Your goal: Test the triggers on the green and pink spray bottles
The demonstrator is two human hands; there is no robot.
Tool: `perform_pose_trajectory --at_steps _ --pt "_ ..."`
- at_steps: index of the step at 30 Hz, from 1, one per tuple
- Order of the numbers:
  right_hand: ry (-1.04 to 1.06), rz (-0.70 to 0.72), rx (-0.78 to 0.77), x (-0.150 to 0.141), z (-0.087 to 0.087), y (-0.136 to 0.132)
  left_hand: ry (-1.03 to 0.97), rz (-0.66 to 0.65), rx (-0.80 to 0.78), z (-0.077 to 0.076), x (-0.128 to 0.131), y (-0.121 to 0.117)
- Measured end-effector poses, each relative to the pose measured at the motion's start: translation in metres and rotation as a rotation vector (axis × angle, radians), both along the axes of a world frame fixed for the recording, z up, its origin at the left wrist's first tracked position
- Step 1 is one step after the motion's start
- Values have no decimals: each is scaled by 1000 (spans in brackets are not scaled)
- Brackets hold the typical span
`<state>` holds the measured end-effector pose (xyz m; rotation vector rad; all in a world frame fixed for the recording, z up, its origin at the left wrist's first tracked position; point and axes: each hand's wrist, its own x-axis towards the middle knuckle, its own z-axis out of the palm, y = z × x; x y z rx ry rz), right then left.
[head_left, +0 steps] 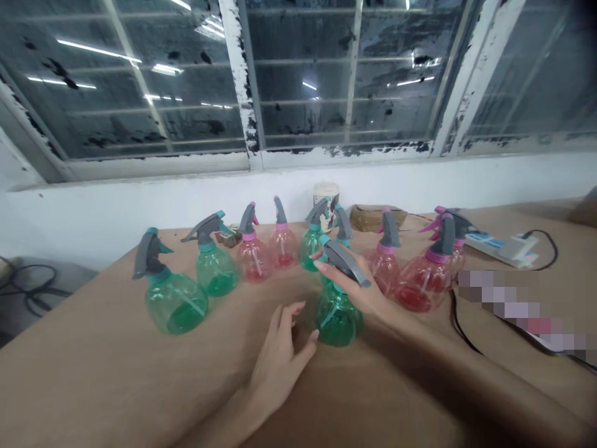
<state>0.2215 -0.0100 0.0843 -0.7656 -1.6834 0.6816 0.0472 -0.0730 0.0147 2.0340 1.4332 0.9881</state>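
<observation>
A green spray bottle (336,318) with a grey trigger head stands on the brown table (93,373) in front of me. My right hand (357,283) is wrapped round its neck and nozzle from the right. My left hand (280,354) rests on the table just left of the bottle's belly, fingers apart, thumb close to the bottle. Other green bottles (176,298) and pink bottles (422,280) stand in a loose row behind.
A white power strip (501,246) with a black cable (459,323) lies at the right. A paper cup (325,193) and a small brown box (373,216) sit by the white wall under a window. Dark cables lie off the table's left edge.
</observation>
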Motion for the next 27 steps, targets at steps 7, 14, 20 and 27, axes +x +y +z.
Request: perform_pose_trajectory --at_steps 7,14,20,27 --pt "-67 -91 42 0 0 -1 -11 2 -15 1 1 0" --pt "-81 -62 53 1 1 -4 -2 8 -24 2 -1 1" --pt "-49 -15 22 1 4 -6 2 24 -32 3 -1 1" --pt "-7 14 9 1 0 -3 25 34 -35 3 -1 1"
